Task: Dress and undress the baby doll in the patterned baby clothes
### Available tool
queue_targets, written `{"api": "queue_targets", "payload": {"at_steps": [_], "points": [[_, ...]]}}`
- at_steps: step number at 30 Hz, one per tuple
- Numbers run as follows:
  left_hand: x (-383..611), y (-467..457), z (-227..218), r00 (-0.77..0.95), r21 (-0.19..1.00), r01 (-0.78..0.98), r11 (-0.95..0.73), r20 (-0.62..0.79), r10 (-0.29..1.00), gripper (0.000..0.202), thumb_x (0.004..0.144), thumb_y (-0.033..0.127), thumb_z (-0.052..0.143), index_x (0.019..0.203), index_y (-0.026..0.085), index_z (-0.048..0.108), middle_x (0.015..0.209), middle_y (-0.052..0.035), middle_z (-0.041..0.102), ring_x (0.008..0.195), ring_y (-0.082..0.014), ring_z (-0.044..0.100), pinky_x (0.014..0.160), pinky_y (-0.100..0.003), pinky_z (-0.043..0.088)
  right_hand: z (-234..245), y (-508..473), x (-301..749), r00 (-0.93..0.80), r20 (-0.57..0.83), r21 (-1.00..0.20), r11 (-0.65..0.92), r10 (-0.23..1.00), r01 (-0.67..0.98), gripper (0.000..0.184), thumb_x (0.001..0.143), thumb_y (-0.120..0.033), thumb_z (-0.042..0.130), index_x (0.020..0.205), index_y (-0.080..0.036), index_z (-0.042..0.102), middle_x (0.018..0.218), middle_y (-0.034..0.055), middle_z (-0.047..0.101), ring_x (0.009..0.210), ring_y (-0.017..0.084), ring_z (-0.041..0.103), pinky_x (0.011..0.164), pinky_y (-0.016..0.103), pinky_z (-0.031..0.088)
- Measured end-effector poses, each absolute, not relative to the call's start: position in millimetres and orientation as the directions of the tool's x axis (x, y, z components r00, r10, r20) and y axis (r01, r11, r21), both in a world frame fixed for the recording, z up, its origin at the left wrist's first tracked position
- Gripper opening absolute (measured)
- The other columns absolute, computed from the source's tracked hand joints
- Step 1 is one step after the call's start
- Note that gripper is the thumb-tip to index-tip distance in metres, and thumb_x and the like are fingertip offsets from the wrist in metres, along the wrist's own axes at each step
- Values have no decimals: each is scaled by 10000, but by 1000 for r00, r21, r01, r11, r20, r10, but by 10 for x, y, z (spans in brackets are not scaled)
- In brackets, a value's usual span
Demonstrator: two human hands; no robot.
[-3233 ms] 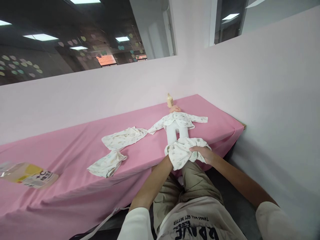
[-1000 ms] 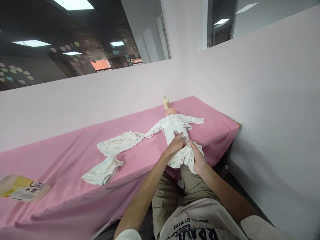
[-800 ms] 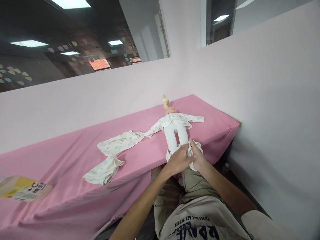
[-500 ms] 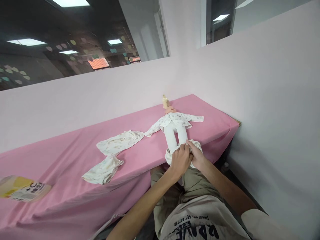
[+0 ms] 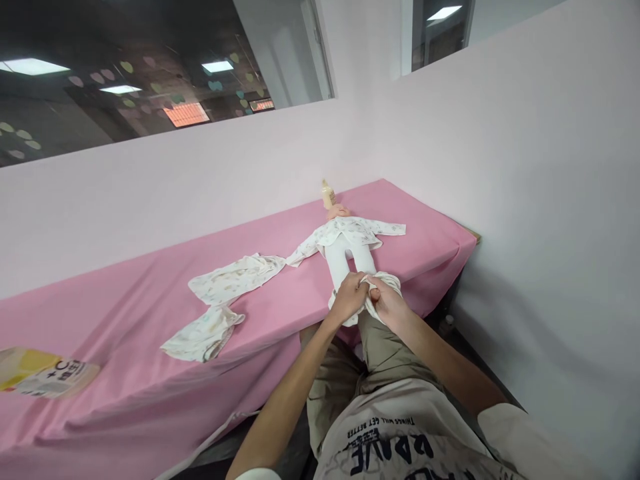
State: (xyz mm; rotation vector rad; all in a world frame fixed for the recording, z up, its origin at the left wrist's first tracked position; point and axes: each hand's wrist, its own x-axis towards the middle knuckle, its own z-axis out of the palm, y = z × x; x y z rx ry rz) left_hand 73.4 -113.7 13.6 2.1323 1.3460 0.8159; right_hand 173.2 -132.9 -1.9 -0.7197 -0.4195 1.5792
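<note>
A baby doll [image 5: 338,260] with white legs lies on its back, its feet toward me at the table's front edge. It wears a long-sleeved patterned white top [image 5: 345,231]. Bunched white baby pants [image 5: 387,281] sit around the lower ends of its legs, which they hide. My left hand [image 5: 351,297] is closed on the waistband fabric between the legs. Beside it, my right hand [image 5: 389,303] pinches the same pants near the other leg. Both hands almost touch each other.
Two folded patterned garments [image 5: 235,279] lie left of the doll on the pink tablecloth [image 5: 135,293]. A yellow-labelled bottle [image 5: 47,373] lies at far left. A small cream bottle [image 5: 328,193] stands by the doll's head. Walls rise behind and to the right [image 5: 540,200].
My hands have moved slightly up and apart along the doll's legs, lifting and stretching the pants' fabric between them. The view has shifted a little.
</note>
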Motion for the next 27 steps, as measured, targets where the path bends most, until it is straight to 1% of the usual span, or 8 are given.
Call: {"api": "queue_targets", "payload": {"at_steps": [3,9,13,16,19,22,25,27], "points": [[729,-1097,120,373,749,540,-384,196,907,188,821,183,377,738,179,546,771,-17,599,803,-173,552,756,-281,417,-17,-1348,1757,-57,-226,-616,-187,973,-765,337,548,-298,745,562,-239,413,391,-101,347,421,97,454,445,235,436],[763,-1186,109,247,604,714,-353,254,935,189,842,182,359,678,193,450,730,-22,569,723,-163,510,668,-271,355,-149,-1445,1680,-29,-112,-677,-98,993,-730,191,587,-238,669,763,-230,595,789,-4,679,831,182,639,800,296,541],[744,-1177,161,149,616,744,-258,224,963,206,842,192,361,637,204,376,624,10,494,610,-140,449,596,-258,302,-195,-1622,1694,-144,70,-804,-30,987,-594,331,718,-241,625,1049,-250,628,1164,4,658,1175,200,555,1064,351,406],[719,-1127,194,102,666,718,-204,190,977,181,820,166,367,643,202,390,640,10,507,634,-140,469,606,-254,324,-202,-1736,1832,-203,167,-894,62,965,-443,425,813,-282,581,1238,-274,575,1352,-3,555,1323,192,433,1140,370,308],[703,-1085,210,70,746,643,-173,168,983,135,812,167,380,709,194,463,723,-8,571,719,-153,528,667,-263,387,-285,-1760,2009,-149,254,-956,225,956,-186,436,883,-326,518,1315,-267,537,1351,25,564,1282,208,485,1108,394,349],[695,-1074,216,101,757,613,-226,209,973,123,803,172,419,848,182,533,859,-35,619,844,-175,569,771,-292,430,-438,-1659,2137,-26,339,-934,340,940,110,346,910,-320,460,1203,-223,618,1169,68,675,1093,232,616,984,413,458],[671,-1082,205,212,710,601,-366,300,930,270,825,180,428,1075,171,530,1072,-77,611,1013,-195,560,892,-319,429,-559,-1467,2193,17,454,-857,431,891,282,316,885,-252,470,1151,-207,634,1123,92,684,1043,241,626,952,423,468],[628,-1088,183,317,618,628,-474,353,880,394,840,157,401,1227,167,472,1217,-110,550,1109,-210,525,943,-336,414,-595,-1335,2219,-29,519,-812,504,854,296,348,858,-210,490,1179,-213,623,1187,96,657,1105,239,595,1002,428,431]]}}
